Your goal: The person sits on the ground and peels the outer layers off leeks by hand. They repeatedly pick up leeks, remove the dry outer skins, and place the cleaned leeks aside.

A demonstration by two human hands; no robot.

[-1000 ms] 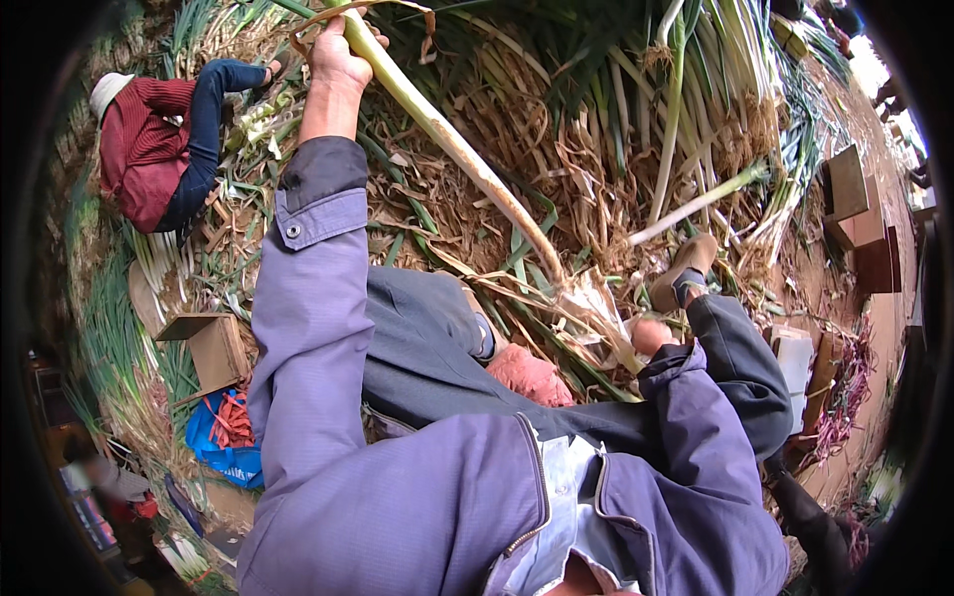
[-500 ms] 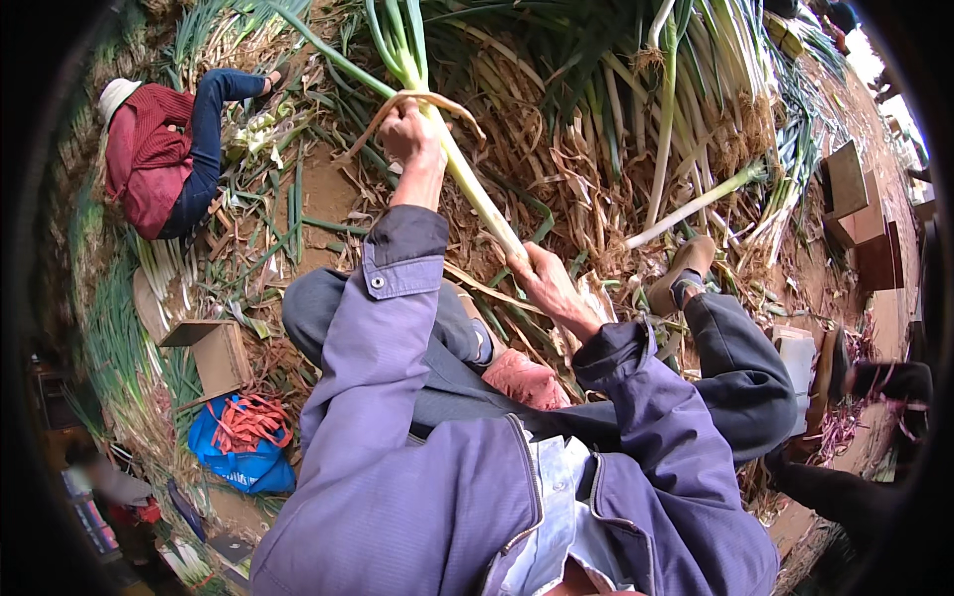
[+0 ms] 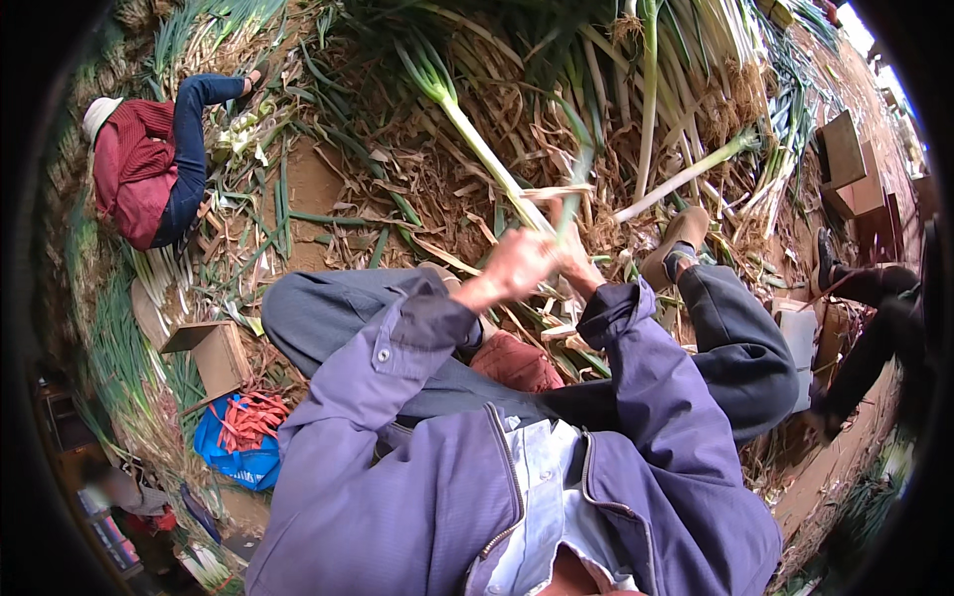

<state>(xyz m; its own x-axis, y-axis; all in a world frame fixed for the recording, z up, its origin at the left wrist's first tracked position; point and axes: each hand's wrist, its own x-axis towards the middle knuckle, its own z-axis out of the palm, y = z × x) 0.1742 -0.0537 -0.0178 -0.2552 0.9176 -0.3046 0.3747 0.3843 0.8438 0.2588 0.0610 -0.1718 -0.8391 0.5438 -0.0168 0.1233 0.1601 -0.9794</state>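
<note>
A long green onion point(image 3: 489, 157) slants from its green top at upper middle down to my hands, its white end toward me. My right hand point(image 3: 578, 264) is closed round that lower end. Beside it, my left hand point(image 3: 522, 262), smeared by motion, is closed on a loosened outer leaf point(image 3: 572, 189), green and blurred, which stands up beside the stalk. A dry tan strip point(image 3: 556, 191) crosses near the stalk's lower part. The fingertips of both hands are partly hidden where they meet.
Ahead lies a heap of green onions point(image 3: 696, 60), with one loose stalk point(image 3: 686, 189) near my shoe. Dry peelings cover the ground. A blue bag point(image 3: 238, 447) of red strips and a wooden stool point(image 3: 211, 358) stand at left. A person in red point(image 3: 144, 169) sits at upper left; another's dark legs point(image 3: 874, 328) are at right.
My left hand has come down from near the leafy top to beside my right hand, bringing an outer leaf away from the stalk. The green onion's top has shifted slightly right and down.
</note>
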